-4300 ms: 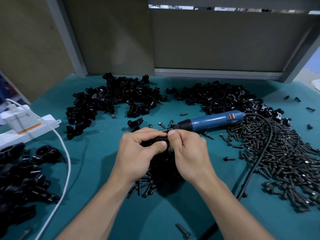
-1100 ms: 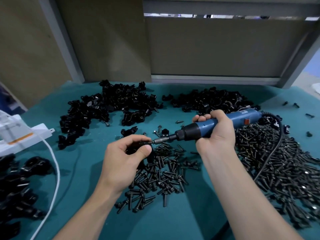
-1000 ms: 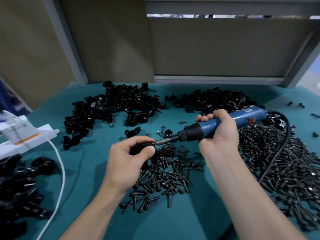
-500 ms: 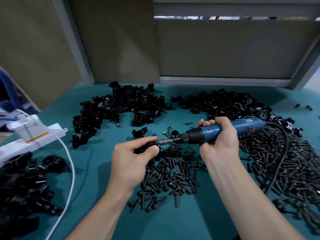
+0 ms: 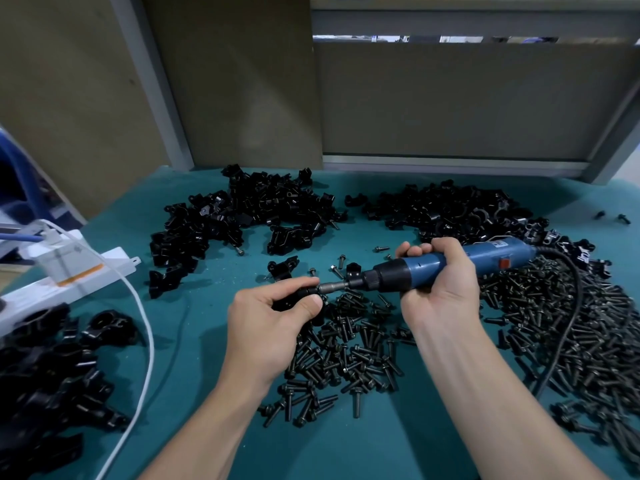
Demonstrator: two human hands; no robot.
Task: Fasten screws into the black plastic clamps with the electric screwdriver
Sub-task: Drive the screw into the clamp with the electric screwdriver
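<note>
Now small black clamp (image 5: 294, 299) meets blue screwdriver (image 5: 426, 270).

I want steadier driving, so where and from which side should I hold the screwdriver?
Wrap the blue barrel of the screwdriver just behind its black collar, coming from the near side, as your right hand does. It lies level with the bit pointing left into the clamp, and the cord leaves the right end, so that spot is round, clear and near the tip.
</note>
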